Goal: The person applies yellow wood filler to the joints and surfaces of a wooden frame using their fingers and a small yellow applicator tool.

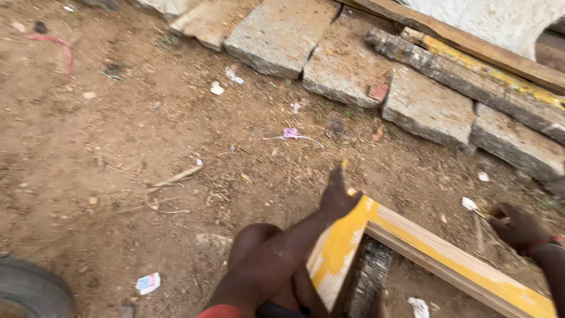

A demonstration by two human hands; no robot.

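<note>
Dirt ground (118,176), littered with scraps, is bordered by rough stone slabs (347,68). A yellow-painted wooden frame (412,247) is pressed at its corner by the left hand (336,197); something small is pinched in the closed right hand (518,227).

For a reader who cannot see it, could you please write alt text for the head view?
A person's left hand rests on the corner of a yellow-painted wooden frame above bare dirt ground. The right hand hovers near a small stick; its grip is unclear. Stone slabs line the background.
</note>
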